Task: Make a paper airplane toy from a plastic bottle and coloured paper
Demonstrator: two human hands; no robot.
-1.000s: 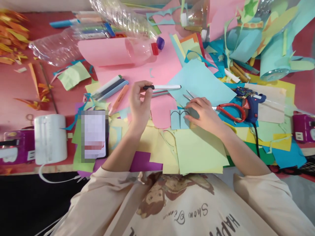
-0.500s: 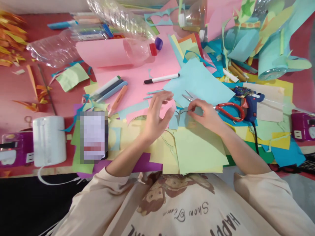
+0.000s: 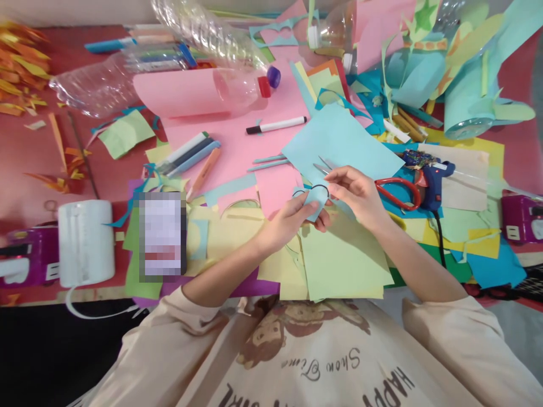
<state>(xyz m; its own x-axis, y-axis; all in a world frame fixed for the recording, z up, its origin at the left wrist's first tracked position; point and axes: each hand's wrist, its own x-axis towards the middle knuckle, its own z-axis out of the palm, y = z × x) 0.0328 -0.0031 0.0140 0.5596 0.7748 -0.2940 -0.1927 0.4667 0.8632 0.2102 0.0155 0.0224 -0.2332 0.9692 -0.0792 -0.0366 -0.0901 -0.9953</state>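
A small light-blue paper piece (image 3: pixel 314 199) with black curved marker lines is held up between both hands over the paper pile. My left hand (image 3: pixel 292 220) grips its lower left edge with closed fingers. My right hand (image 3: pixel 354 192) pinches its upper right edge. The black-capped white marker (image 3: pixel 276 125) lies loose on the pink sheet (image 3: pixel 237 141), beyond the hands. Red-handled scissors (image 3: pixel 392 191) lie just right of my right hand, blades pointing left under the fingers.
A blue glue gun (image 3: pixel 430 175) lies beside the scissors. Clear plastic bottles (image 3: pixel 203 73) lie at the back. Several markers (image 3: pixel 186 154) lie left of centre, a phone (image 3: pixel 163 234) and a white roll (image 3: pixel 85 240) at the left. Coloured paper sheets and scraps cover the red table (image 3: pixel 25 158).
My left hand put the marker down on the pink sheet, then came back right and took hold of the small blue piece. Both hands lifted the piece off the pile.
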